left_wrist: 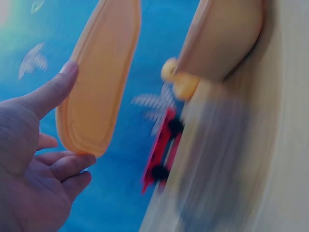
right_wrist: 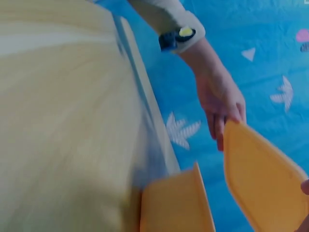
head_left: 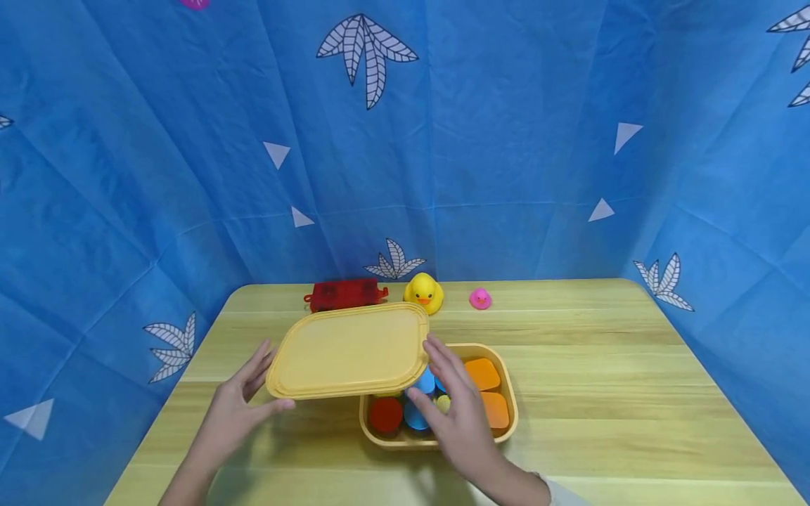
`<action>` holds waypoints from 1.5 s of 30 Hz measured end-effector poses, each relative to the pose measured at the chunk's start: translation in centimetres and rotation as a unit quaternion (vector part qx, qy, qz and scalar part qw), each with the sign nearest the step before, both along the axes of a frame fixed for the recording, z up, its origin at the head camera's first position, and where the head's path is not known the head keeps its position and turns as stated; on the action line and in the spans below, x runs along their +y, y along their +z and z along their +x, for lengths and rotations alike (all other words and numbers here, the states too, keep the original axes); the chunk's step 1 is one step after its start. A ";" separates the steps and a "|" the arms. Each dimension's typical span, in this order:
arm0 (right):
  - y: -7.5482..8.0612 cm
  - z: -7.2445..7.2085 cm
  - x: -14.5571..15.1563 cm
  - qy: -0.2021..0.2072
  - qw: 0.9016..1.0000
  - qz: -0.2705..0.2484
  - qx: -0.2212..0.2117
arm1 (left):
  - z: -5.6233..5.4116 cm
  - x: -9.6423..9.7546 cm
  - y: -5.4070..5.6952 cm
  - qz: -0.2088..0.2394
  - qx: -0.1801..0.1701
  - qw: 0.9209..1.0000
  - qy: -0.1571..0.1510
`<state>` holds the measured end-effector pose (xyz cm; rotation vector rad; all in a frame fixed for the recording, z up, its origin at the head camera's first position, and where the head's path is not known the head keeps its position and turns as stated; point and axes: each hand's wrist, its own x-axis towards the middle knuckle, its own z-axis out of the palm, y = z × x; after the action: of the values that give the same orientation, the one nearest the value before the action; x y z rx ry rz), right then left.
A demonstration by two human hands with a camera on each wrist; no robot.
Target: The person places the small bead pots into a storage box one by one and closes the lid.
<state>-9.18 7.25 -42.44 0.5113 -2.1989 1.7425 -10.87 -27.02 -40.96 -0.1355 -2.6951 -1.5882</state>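
A flat yellow-orange lid with rounded corners is held tilted above the table. My left hand grips its left end; the left wrist view shows the thumb on one face and fingers at the edge. At the lid's right end is my right hand, fingertips and thumb about the edge; only fingertips show in the right wrist view. Beneath, partly covered by lid and hand, a yellow box contains orange blocks, blue round pieces and a red round piece.
Along the table's back edge stand a red toy vehicle, a yellow rubber duck and a small pink duck. A blue patterned cloth hangs behind and at the sides of the wooden table.
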 end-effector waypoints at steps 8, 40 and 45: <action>-0.5 -0.2 5.1 -0.058 0.998 -0.023 0.026 | -0.7 4.6 0.1 0.006 0.079 0.997 -0.025; -0.5 -3.6 9.7 -0.186 0.936 0.281 0.101 | -3.3 11.4 -2.0 -0.292 0.215 0.932 -0.012; -1.4 -3.9 10.0 -0.174 0.928 0.314 0.095 | -3.4 11.7 -3.2 -0.331 0.200 0.922 -0.033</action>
<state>-13.04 17.30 -43.80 0.3651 -2.4851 0.7584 -14.26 -15.27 -44.19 -0.4927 -2.7600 -0.5008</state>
